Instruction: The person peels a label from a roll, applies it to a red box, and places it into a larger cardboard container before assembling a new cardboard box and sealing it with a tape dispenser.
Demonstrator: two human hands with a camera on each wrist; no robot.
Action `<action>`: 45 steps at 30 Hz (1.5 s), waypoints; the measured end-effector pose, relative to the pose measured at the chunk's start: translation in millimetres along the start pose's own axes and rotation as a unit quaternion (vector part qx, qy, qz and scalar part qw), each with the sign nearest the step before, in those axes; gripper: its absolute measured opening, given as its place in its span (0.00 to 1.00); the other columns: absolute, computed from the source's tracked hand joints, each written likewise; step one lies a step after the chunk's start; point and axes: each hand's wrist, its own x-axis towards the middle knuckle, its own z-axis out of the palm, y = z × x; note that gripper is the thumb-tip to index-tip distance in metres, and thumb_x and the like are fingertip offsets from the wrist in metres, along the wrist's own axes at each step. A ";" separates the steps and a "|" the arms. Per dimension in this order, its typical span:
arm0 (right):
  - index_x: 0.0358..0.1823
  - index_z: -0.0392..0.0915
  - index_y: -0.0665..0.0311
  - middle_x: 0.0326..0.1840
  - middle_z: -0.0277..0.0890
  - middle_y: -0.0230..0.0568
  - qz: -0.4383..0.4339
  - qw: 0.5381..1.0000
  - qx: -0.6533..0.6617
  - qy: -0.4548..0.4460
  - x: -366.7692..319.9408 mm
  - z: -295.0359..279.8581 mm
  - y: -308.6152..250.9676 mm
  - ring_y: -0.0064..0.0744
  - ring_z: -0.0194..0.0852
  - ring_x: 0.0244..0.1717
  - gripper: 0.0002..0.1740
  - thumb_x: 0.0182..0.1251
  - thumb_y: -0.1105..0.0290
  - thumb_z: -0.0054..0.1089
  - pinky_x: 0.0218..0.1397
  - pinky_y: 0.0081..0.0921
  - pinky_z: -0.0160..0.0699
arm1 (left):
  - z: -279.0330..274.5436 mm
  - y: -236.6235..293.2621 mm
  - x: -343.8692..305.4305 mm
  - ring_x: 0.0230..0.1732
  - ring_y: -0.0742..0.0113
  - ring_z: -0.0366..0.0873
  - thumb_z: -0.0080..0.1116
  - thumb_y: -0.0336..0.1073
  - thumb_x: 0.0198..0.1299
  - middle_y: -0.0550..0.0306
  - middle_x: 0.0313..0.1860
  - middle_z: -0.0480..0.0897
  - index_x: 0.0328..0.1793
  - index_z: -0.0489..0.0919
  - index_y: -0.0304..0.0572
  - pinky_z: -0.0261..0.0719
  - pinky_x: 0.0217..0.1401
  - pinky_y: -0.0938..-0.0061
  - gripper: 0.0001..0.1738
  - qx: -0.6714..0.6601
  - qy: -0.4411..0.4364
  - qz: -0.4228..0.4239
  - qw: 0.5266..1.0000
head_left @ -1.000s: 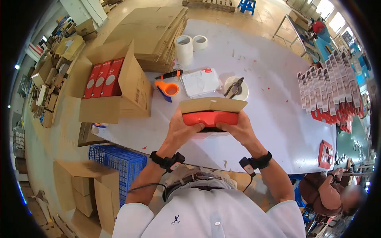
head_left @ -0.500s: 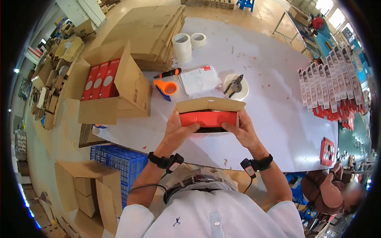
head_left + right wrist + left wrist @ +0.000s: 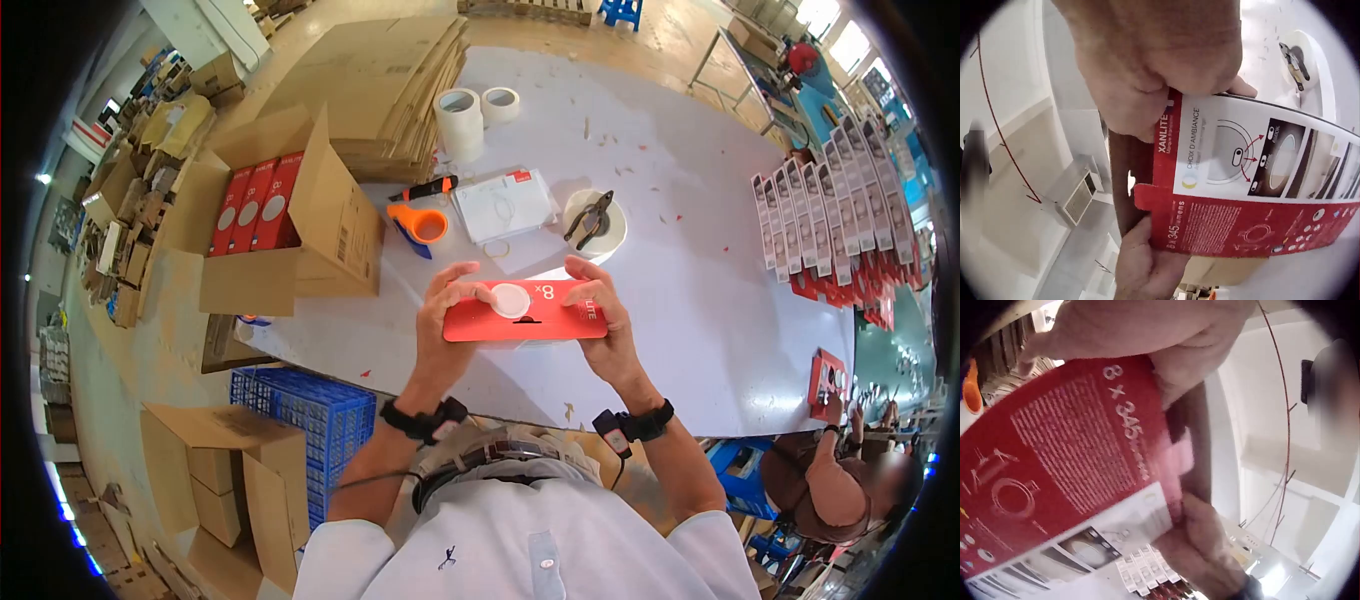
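A red and white printed carton [image 3: 525,313] is held over the front of the table between both hands. Its top flap, marked 8x with a white circle and a slot, shows its red face in the head view. The left hand [image 3: 443,325] grips the left end, and the right hand [image 3: 607,325] grips the right end. In the right wrist view the flap's brown inner side [image 3: 1125,187] stands out past the carton's edge, near a small red tab [image 3: 1145,197]. Printed text and pictures cover the sides [image 3: 1079,437]. The carton's inside is hidden.
Beyond the carton lie an orange tape dispenser [image 3: 430,226], a knife [image 3: 425,188], a white packet [image 3: 503,205] and pliers [image 3: 592,222] on a tape roll. An open cardboard box [image 3: 345,225] holds red cartons at left. Stacked cartons [image 3: 825,215] stand at right; another person [image 3: 820,480] sits beyond.
The raised flap has come over toward the body, so its red printed face replaces the brown inside. The fingers have shifted from the inner red flaps onto the carton's ends and flap.
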 end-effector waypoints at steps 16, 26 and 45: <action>0.63 0.81 0.52 0.92 0.36 0.60 0.031 0.990 -0.034 -0.136 -4.6 -26.5 1.9 0.63 0.47 0.89 0.22 0.71 0.60 0.76 0.85 0.55 0.59 | -18.9 38.6 -3.3 0.88 0.34 0.51 0.89 0.45 0.45 0.37 0.83 0.64 0.70 0.77 0.49 0.58 0.85 0.43 0.45 0.143 -0.106 0.005 0.984; 0.65 0.82 0.54 0.86 0.60 0.52 -0.138 0.962 -0.194 -0.137 1.1 -34.0 -1.8 0.64 0.57 0.85 0.28 0.66 0.60 0.80 0.82 0.52 0.69 | -44.3 37.8 -4.4 0.87 0.35 0.57 0.70 0.53 0.69 0.40 0.85 0.65 0.80 0.74 0.42 0.61 0.86 0.45 0.39 0.244 -0.201 0.114 0.942; 0.68 0.85 0.56 0.73 0.77 0.52 -0.129 0.968 -0.158 -0.147 20.1 -45.0 -2.1 0.52 0.83 0.64 0.26 0.70 0.63 0.74 0.64 0.41 0.88 | -39.0 32.3 6.3 0.68 0.41 0.84 0.77 0.39 0.61 0.41 0.66 0.87 0.65 0.86 0.37 0.82 0.71 0.53 0.27 0.179 -0.093 0.136 0.970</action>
